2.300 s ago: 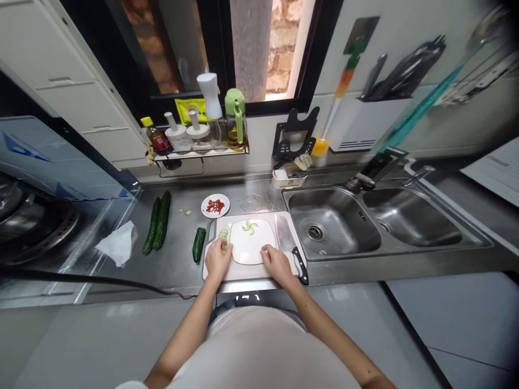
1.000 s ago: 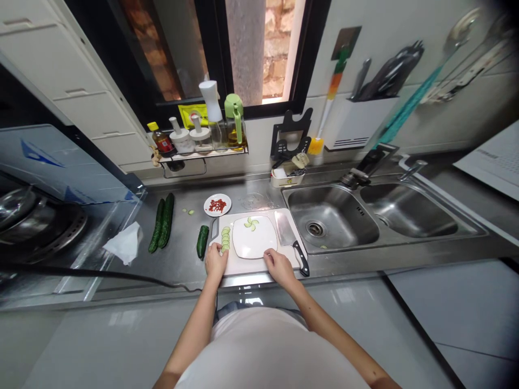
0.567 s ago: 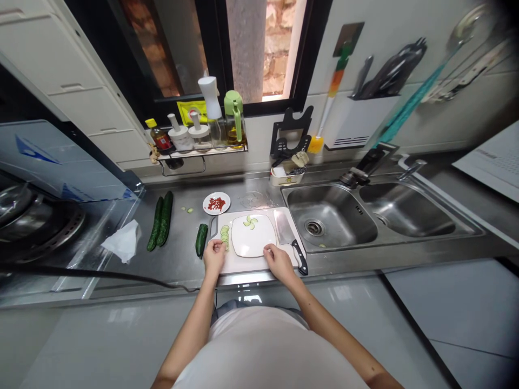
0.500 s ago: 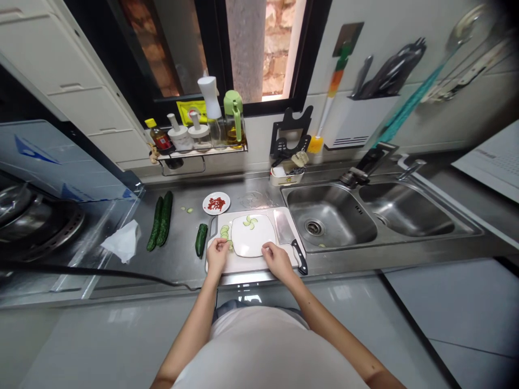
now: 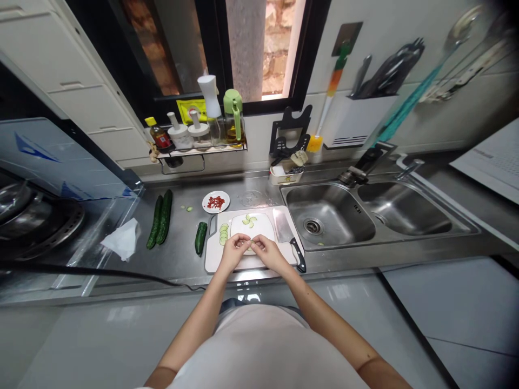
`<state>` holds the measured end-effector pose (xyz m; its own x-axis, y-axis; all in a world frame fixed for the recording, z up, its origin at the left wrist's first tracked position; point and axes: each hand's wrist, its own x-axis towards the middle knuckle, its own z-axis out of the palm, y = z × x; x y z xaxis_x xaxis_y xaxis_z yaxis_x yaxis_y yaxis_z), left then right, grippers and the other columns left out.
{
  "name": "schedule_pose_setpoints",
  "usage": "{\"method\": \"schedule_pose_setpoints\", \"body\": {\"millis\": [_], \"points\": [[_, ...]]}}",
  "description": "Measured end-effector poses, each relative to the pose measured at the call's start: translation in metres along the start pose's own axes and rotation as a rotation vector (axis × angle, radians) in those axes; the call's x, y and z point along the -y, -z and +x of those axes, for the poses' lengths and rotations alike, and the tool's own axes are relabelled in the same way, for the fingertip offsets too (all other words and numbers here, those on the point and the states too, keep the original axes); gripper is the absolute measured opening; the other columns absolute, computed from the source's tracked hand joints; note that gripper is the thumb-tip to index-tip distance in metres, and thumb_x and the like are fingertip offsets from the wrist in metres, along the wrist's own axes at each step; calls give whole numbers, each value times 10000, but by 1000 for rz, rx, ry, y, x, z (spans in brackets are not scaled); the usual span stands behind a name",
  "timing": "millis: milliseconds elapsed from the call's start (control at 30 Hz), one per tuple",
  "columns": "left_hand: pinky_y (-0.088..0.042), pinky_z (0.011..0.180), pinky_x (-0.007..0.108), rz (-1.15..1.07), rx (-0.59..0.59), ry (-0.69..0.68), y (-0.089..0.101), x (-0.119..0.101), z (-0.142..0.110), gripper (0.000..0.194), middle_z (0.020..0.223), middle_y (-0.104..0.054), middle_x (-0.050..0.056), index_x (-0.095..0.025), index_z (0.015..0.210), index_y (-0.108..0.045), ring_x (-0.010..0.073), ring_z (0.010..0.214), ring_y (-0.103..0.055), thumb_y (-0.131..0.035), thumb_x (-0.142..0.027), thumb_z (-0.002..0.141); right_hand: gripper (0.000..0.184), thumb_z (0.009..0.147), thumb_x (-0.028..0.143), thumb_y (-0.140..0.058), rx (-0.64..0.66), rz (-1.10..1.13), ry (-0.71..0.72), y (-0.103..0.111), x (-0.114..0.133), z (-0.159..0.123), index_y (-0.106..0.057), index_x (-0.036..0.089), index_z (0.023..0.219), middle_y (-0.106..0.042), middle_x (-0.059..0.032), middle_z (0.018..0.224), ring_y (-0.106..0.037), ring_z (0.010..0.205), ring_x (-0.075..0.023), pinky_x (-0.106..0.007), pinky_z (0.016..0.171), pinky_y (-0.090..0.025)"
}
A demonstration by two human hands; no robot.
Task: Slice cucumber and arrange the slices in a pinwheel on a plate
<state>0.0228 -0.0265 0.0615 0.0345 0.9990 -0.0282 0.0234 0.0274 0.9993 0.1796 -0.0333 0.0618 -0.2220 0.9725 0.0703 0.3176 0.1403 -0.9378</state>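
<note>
My left hand point(image 5: 233, 252) and my right hand point(image 5: 268, 254) meet over the near half of a white square plate point(image 5: 263, 229). Their fingertips pinch a small cucumber slice point(image 5: 251, 244), mostly covered by the fingers. On the plate's far half, several cucumber slices point(image 5: 250, 220) form a curved pinwheel. The plate rests on a pale cutting board point(image 5: 213, 263). Left of the plate lies an overlapping row of cucumber slices point(image 5: 223, 234). A kitchen knife point(image 5: 284, 226) with a black handle lies along the board's right side. A cut piece of cucumber point(image 5: 200, 239) is beside the board's left edge.
Behind the board stands a small plate point(image 5: 205, 209) of chopped red pieces. Two whole cucumbers point(image 5: 160, 219) and a white tissue point(image 5: 122, 239) lie to the left. A double sink point(image 5: 336, 246) is at the right. A cable point(image 5: 121, 274) crosses the counter's front left.
My left hand has moved right from the row of slices to the plate, carrying a slice. My right hand has left the plate's near right edge and come inward to meet it.
</note>
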Motion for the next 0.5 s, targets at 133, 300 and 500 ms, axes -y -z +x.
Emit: {"method": "schedule_pose_setpoints", "body": {"millis": [133, 300, 500], "points": [[-459, 635, 229, -21, 50, 24, -2, -1, 3, 292, 757, -626, 28, -133, 837, -660, 113, 669, -568, -755, -363, 684, 183, 823, 370, -559, 5, 17, -27, 5, 3, 5, -588, 194, 863, -612, 13, 709, -564, 677, -137, -251, 650, -433], [-428, 581, 205, -30, -36, 96, -4, -8, 8, 416, 804, -628, 39, -142, 910, -639, 111, 679, -577, -724, -486, 692, 172, 795, 373, -566, -7, 150, -104, 9, 7, 17, -529, 208, 832, -579, 37, 630, -557, 584, -123, -238, 578, -444], [-278, 435, 148, -116, 33, 369, -4, -11, 10, 580, 745, -650, 50, -153, 1053, -580, 68, 527, -523, -578, -656, 765, 199, 775, 394, -573, -44, 227, -121, 19, 11, 28, -517, 210, 826, -557, 41, 613, -544, 570, -119, -227, 542, -440]]}}
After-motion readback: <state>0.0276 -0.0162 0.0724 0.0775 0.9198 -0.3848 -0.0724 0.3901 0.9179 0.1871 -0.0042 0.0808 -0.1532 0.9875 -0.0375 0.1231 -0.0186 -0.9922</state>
